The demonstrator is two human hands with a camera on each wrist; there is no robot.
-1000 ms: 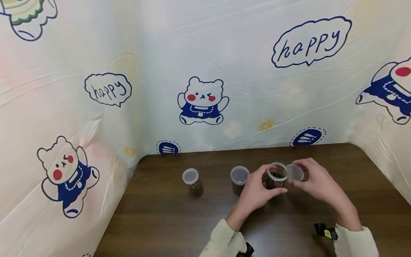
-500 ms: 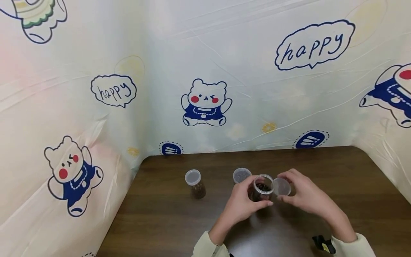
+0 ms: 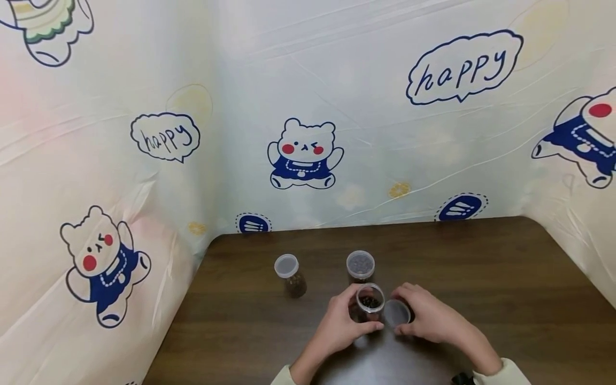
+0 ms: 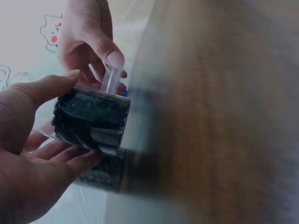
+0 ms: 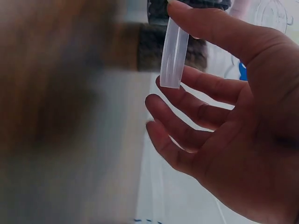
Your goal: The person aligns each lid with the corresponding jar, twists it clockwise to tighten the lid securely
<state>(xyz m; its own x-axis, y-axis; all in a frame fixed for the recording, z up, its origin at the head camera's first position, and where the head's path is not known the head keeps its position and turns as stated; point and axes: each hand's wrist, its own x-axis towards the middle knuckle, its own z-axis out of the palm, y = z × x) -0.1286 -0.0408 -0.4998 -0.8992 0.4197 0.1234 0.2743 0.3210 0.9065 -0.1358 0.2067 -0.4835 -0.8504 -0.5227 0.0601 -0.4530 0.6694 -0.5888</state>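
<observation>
My left hand [image 3: 339,324] grips an open clear jar [image 3: 370,309] that is partly filled with small dark pieces. In the left wrist view the jar [image 4: 91,119] shows its dark contents through the wall, thumb on one side and fingers on the other. Just right of it, my right hand [image 3: 428,316] pinches a translucent round lid [image 3: 397,314] between thumb and fingers. Seen edge-on in the right wrist view, the lid [image 5: 175,53] has its rim by the thumb tip and forefinger.
Behind the held jar stands a lidded jar [image 3: 360,266] with dark contents. Farther left is another lidded jar [image 3: 291,275] with brownish contents. Both are on the dark wooden table [image 3: 231,331], which a printed cloth [image 3: 308,69] encloses at the back and sides.
Both hands have moved left and toward the person, carrying the open jar and the lid along together. The two lidded jars stay where they were.
</observation>
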